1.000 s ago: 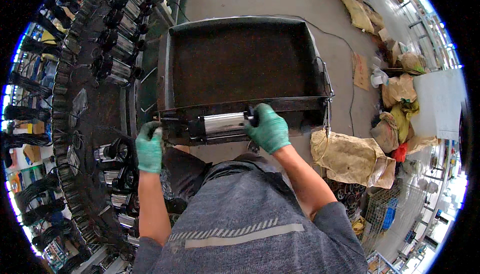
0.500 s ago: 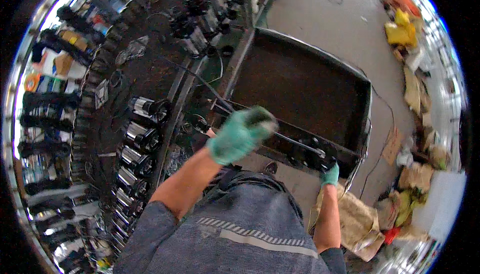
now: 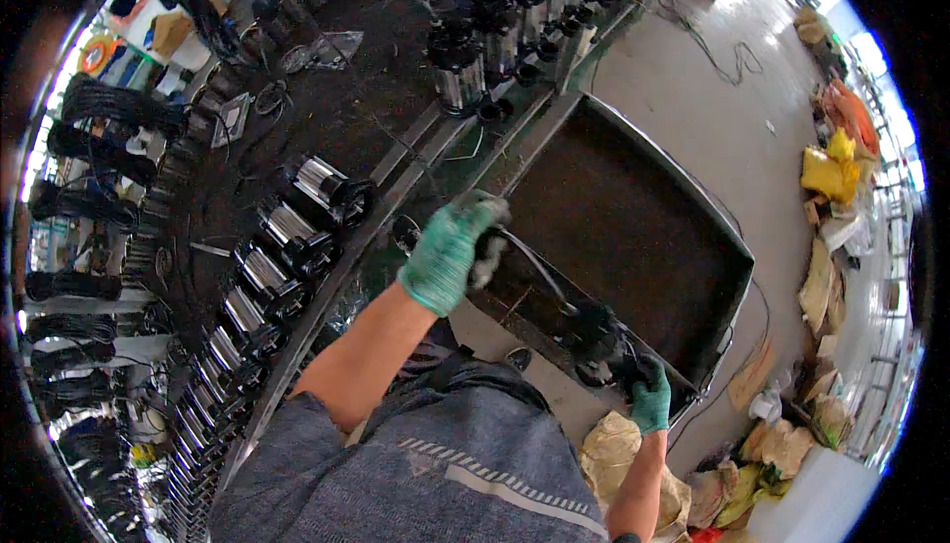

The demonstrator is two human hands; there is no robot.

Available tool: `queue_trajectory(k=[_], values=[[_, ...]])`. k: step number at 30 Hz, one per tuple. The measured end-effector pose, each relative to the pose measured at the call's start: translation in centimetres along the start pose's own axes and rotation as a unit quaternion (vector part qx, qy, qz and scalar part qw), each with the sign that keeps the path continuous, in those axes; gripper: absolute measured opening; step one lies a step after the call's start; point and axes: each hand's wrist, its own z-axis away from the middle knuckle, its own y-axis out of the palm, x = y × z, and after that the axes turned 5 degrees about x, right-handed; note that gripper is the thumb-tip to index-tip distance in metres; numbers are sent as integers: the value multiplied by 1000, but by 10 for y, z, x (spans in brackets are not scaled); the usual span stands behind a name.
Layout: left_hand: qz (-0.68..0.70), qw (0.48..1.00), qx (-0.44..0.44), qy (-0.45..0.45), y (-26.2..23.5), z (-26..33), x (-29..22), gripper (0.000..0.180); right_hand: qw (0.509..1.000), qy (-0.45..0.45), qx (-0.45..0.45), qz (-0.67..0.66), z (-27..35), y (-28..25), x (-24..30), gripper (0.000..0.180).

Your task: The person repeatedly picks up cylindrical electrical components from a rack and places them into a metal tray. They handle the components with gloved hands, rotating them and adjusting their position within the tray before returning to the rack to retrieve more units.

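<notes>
My left hand [image 3: 442, 256], in a green glove with dark, worn fingertips, is closed on a dark cable [image 3: 539, 268]. From the fist the cable bends down to a black device with a shiny metal part [image 3: 592, 335], which looks like a pump. That device sits over the near edge of a large dark tray [image 3: 618, 201]. Gloved in green too, my right hand [image 3: 650, 399] grips the black right end of the device. Its fingers are partly hidden behind the black part.
Silver and black pumps [image 3: 265, 274] lie in a row along metal rails on the left. More pumps [image 3: 459, 78] stand upright beyond. A loose cable [image 3: 737, 63] lies on the grey floor, and yellow bags [image 3: 829, 172] and cardboard are piled at the right.
The view has turned, shifting the surroundings. My left hand, blurred before, is now steadier and farther from the device. The cable, straight earlier, now curves. My right hand keeps its grip.
</notes>
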Motion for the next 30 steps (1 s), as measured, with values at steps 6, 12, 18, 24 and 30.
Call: queue_trajectory(k=[6,12,18,24,30], values=[[-60,982,-148,105,-83,-15,-60,25,930,-88,68,351,-54,125,160,21],[18,931,-226,285,-176,-41,-172,15,912,-185,156,332,-171,278,210,19],[-59,902,-300,305,-267,-100,-230,15,897,-243,193,313,-286,432,207,23],[-485,760,-362,237,-374,-149,-200,32,907,-150,188,345,-322,510,192,30],[-664,651,-271,249,-338,-176,-165,45,901,-261,236,253,-294,484,182,42]])
